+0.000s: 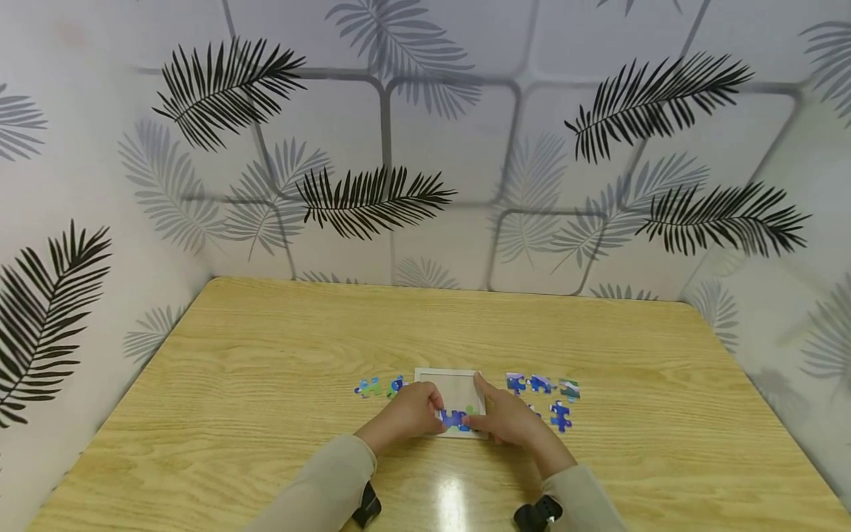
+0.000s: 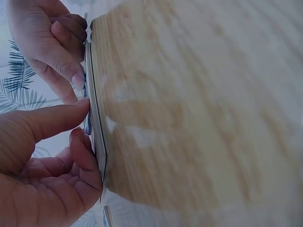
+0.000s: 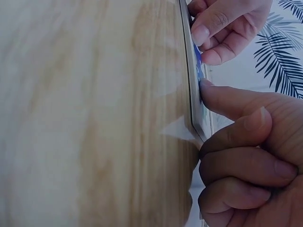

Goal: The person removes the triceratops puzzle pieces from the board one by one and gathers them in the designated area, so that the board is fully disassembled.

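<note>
A small white puzzle tray [image 1: 447, 372] lies on the table between both hands. Blue jigsaw pieces [image 1: 455, 420] lie along its near edge. My left hand [image 1: 411, 411] comes in from the left, thumb and index finger pinching a blue piece at the tray's near side. On the other side, my right hand [image 1: 510, 417] grips the tray's right edge, its index finger reaching up to the far corner and its thumb pressing on the pieces. In the right wrist view, the right thumb [image 3: 222, 99] touches blue pieces. Low wrist views hide most of the tray's inside.
Loose jigsaw pieces [image 1: 369, 387] lie left of the tray. Several more, such as a blue piece [image 1: 561, 416] and a piece with green and grey [image 1: 569, 389], lie to the right. The wooden table [image 1: 299, 332] meets a leaf-patterned wall covering [image 1: 452, 244] at the back.
</note>
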`<state>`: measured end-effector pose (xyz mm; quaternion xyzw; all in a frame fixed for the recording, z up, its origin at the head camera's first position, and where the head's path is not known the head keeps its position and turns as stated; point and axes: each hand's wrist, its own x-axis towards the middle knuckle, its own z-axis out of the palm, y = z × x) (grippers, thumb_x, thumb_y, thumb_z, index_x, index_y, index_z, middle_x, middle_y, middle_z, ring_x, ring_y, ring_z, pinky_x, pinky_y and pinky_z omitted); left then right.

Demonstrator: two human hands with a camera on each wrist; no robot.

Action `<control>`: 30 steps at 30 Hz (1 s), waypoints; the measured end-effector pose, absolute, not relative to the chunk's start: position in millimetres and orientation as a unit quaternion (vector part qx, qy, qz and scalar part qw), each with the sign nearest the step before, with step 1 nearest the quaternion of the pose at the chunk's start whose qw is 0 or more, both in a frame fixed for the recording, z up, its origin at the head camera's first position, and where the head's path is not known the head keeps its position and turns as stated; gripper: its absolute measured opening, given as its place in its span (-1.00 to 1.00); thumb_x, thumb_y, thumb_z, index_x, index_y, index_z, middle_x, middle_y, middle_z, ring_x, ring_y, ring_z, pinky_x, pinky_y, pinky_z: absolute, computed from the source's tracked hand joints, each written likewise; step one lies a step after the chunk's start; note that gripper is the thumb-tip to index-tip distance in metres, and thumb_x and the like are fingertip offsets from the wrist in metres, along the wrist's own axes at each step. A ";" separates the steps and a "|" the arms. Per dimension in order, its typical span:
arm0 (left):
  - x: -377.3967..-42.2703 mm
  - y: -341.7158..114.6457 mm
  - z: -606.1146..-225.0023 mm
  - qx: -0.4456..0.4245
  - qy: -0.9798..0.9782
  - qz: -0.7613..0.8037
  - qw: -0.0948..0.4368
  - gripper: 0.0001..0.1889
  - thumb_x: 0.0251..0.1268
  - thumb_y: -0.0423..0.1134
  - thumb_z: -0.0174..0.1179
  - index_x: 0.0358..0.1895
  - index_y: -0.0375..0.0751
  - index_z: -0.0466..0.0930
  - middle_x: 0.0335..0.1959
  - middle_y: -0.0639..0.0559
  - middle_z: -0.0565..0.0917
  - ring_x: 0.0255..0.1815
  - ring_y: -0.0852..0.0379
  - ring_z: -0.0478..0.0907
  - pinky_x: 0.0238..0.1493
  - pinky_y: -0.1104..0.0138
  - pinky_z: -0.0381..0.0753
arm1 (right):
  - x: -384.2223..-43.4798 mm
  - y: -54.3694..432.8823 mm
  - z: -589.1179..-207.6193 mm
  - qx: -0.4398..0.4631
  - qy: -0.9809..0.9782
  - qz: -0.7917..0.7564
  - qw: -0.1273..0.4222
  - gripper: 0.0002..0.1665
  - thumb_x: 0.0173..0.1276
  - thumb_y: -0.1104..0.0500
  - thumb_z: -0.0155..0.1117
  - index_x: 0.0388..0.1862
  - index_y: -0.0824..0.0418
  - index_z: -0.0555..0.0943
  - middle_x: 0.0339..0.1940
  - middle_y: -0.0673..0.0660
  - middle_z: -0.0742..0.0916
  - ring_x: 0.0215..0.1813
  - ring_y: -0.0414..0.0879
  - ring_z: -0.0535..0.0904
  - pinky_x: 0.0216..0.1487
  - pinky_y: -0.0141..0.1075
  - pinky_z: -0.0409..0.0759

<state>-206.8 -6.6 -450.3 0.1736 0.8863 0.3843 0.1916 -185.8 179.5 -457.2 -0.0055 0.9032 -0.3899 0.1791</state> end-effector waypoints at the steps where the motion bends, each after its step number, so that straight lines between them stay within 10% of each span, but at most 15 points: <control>1: -206.5 -6.2 -449.9 0.172 0.887 0.384 0.191 -0.75 -0.07 -0.44 0.41 -0.39 -0.27 0.48 -0.58 0.03 0.41 -0.55 0.16 0.31 -0.51 0.40 0.29 | -185.8 179.8 -456.9 -0.009 0.903 -0.389 0.181 -0.04 0.27 0.09 0.32 0.51 0.17 0.02 -0.68 0.04 0.47 -0.76 -0.20 0.25 -0.67 -0.37 0.21; 30: -213.1 -19.2 -457.8 0.164 0.833 0.486 0.210 -0.91 0.12 -0.46 0.26 -0.38 -0.27 0.53 -0.53 0.05 0.46 -0.51 0.18 0.36 -0.50 0.41 0.36 | -185.6 186.7 -451.8 -0.009 0.889 -0.408 0.210 0.00 0.21 0.18 0.36 0.52 0.13 0.01 -0.80 0.01 0.35 -0.76 -0.17 0.23 -0.65 -0.36 0.18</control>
